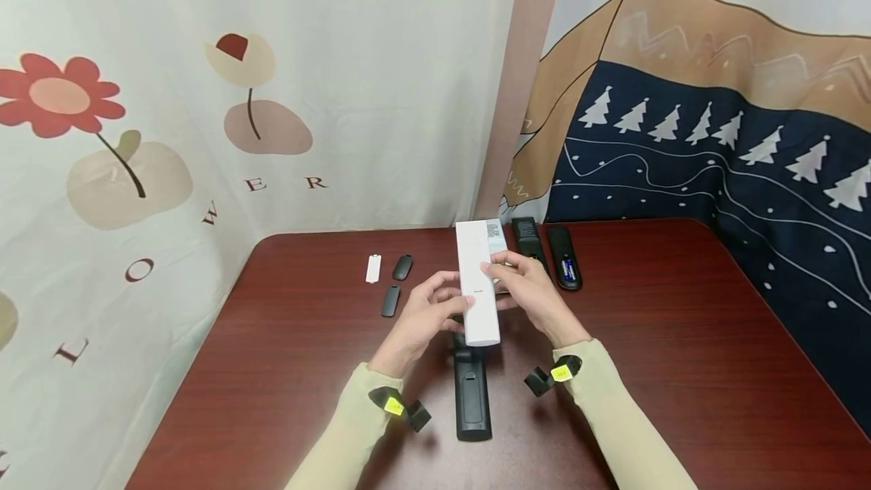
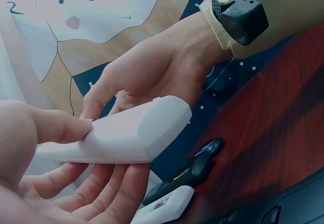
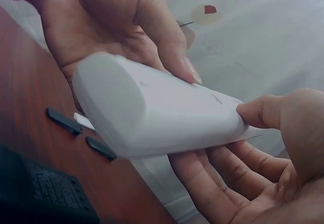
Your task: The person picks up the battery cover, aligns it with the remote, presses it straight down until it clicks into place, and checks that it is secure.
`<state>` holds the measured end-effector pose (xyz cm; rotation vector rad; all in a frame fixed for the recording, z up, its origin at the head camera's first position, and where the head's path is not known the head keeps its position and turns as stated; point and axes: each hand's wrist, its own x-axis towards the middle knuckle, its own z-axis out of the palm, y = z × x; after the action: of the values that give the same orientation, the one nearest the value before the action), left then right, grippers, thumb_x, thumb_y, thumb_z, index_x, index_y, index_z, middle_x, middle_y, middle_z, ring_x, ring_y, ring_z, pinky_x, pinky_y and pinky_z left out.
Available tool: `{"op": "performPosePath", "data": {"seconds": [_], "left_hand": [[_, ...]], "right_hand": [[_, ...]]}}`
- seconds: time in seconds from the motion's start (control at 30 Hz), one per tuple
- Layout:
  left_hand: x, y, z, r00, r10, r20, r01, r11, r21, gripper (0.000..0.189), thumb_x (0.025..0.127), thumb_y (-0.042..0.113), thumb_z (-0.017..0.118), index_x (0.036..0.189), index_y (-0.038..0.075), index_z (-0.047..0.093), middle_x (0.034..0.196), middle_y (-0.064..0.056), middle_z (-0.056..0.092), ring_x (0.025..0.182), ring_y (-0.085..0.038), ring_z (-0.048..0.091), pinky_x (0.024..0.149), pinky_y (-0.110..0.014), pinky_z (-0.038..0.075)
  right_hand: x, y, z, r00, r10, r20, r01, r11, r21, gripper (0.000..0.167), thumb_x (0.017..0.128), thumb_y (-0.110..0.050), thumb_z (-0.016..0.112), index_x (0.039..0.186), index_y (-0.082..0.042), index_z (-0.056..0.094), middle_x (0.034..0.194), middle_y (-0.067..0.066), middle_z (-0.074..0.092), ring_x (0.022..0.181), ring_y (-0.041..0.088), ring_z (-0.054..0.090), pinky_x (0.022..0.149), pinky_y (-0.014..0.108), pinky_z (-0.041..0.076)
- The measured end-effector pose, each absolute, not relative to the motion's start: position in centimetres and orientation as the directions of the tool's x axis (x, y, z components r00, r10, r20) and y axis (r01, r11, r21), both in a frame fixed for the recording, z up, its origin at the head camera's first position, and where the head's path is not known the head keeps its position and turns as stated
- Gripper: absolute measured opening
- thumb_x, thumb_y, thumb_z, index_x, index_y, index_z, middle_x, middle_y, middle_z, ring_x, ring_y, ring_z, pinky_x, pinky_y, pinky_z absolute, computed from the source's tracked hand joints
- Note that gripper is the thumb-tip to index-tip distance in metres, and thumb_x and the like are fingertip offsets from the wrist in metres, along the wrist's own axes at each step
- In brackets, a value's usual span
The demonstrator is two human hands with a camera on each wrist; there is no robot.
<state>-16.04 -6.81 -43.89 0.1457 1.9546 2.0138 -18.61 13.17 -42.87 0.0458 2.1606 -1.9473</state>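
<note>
We are pinching the white remote (image 1: 475, 275) with left hand (image 1: 425, 314) and right hand (image 1: 532, 292), judging it light, stiff, slightly slippery, and best held by its long sides.

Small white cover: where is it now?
In the head view, the small white cover lies on the table, up and left of the left hand, just left of the upper black cover.
</note>
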Motion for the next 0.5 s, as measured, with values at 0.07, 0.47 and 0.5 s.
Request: {"op": "performPosePath", "data": {"seconds": [0.07,0.47,0.5], "left_hand": [[-16.1,-6.8,-43.9,-0.943,0.295,-0.153,-0.16,0.001,0.987,0.041,0.095,0.012,0.071,0.134,0.01,0.06,0.112,-0.014,0.071,0.085,-0.018,0.07,0.069,-0.034,0.062],[-15.5,-5.9,-44.7,-0.934,0.323,-0.154,-0.157,0.016,0.987,0.065,0.083,-0.001,0.079,0.141,0.008,0.052,0.108,-0.014,0.071,0.081,-0.015,0.072,0.072,-0.042,0.065],[-15.4,-5.9,-44.8,-0.933,0.325,-0.155,-0.158,0.016,0.987,0.065,0.083,-0.001,0.079,0.141,0.007,0.051,0.107,-0.014,0.071,0.08,-0.015,0.072,0.072,-0.042,0.065]], "right_hand": [[-18.7,13.3,-42.8,-0.972,-0.135,-0.195,0.18,0.113,-0.977,0.037,0.099,-0.032,0.069,0.126,-0.008,0.065,0.109,0.015,0.071,0.084,0.02,0.072,0.071,0.037,0.065],[-18.3,14.6,-43.0,-0.962,-0.142,-0.233,0.203,0.198,-0.959,0.035,0.098,-0.028,0.07,0.125,-0.007,0.068,0.113,0.016,0.068,0.084,0.018,0.071,0.072,0.038,0.065],[-18.3,14.7,-43.0,-0.96,-0.145,-0.237,0.206,0.204,-0.957,0.034,0.098,-0.028,0.07,0.125,-0.007,0.068,0.113,0.016,0.067,0.084,0.018,0.071,0.073,0.038,0.065]]}}
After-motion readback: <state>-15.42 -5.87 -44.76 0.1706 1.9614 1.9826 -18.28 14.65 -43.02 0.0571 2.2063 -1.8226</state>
